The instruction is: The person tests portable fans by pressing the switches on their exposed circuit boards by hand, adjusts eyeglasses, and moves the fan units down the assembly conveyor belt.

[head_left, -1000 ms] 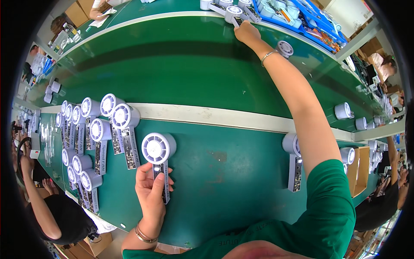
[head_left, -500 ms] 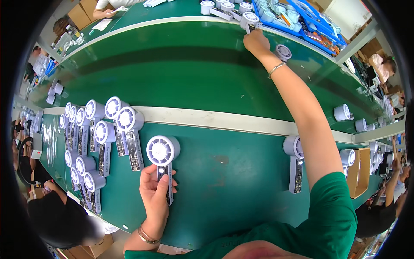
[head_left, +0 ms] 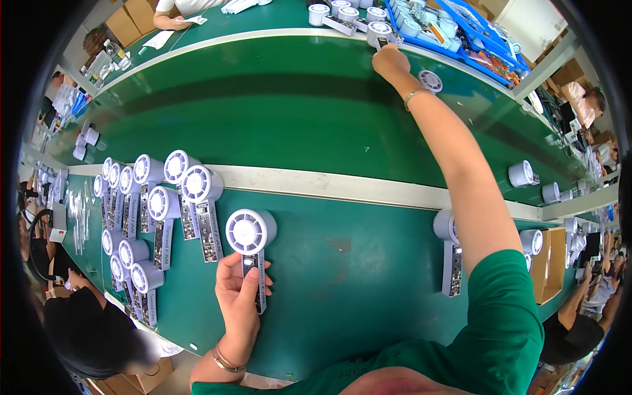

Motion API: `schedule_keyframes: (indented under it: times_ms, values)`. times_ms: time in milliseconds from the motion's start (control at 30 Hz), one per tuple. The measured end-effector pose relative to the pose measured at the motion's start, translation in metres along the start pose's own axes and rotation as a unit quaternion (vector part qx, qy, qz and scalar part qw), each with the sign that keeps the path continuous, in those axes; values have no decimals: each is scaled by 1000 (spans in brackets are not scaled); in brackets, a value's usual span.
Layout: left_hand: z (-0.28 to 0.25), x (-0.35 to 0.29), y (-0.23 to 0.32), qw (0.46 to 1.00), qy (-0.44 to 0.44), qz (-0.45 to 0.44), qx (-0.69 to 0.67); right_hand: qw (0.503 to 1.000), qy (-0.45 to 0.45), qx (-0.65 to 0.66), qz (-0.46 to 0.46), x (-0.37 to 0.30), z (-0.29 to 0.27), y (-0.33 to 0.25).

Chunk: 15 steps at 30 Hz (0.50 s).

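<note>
My left hand (head_left: 238, 289) is wrapped round the handle of a light-purple handheld fan (head_left: 251, 230). That handle has no cover on its face, so its circuit board shows, and the round head points up. My right hand (head_left: 392, 62) reaches far across the bench, its fingers closed round the handle of another handheld fan (head_left: 380, 31), whose lower part the fingers hide. Several like fans (head_left: 148, 169) lie in rows to the left. One more fan (head_left: 451, 260) lies under my right forearm, which partly covers its head. A single fan (head_left: 430, 81) sits beside my right wrist.
A raised pale rail (head_left: 316, 181) runs across the green bench. Blue trays (head_left: 461, 56) of parts stand at the far right, with several fans (head_left: 318, 14) beside them. An open cardboard box (head_left: 550, 263) is at the right. Other people work around the bench.
The view has shifted slightly. My right hand and the fan in it have moved a little to the left against the far fans. My left hand keeps its hold.
</note>
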<state>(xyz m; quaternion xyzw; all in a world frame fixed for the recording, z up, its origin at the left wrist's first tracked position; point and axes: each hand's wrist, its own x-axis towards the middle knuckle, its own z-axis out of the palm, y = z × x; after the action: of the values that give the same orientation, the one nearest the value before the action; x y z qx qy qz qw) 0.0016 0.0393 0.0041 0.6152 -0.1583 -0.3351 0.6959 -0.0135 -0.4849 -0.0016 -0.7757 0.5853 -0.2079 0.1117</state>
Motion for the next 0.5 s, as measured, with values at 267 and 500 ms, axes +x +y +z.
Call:
schedule_keyframes:
  times_ms: [267,500]
  values:
    - [0,-9,-1,999,22,36,-18,941,-205,41,-266,-199,-127,-1]
    - [10,-9,-4,995,26,93,-11,796,-453,-12,-401,-349,-187,43]
